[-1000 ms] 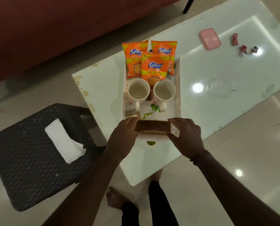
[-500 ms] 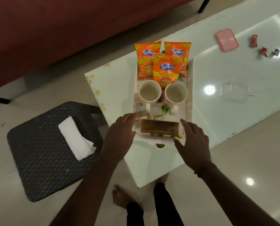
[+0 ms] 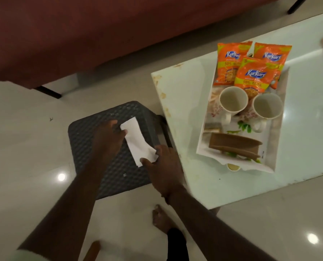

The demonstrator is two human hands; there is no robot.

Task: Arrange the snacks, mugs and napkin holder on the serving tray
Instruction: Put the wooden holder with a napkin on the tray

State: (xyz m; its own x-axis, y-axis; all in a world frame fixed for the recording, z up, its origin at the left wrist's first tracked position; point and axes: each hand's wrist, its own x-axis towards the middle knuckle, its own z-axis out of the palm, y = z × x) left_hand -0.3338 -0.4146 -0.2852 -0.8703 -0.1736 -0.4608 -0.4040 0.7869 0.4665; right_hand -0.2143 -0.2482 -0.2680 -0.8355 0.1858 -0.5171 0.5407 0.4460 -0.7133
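Both hands moved off tray (image 3: 205,146), left hand (image 3: 108,140), right hand (image 3: 164,166) now on napkin (image 3: 137,143)

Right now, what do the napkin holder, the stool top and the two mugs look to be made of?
Napkin holder: looks like wood or a wood-look board, matte brown, with no shine.
Stool top: probably moulded plastic in dark grey, with a woven pattern pressed into it.
Left mug and right mug: apparently glazed ceramic, with thick pale rims and a red print on the outside.
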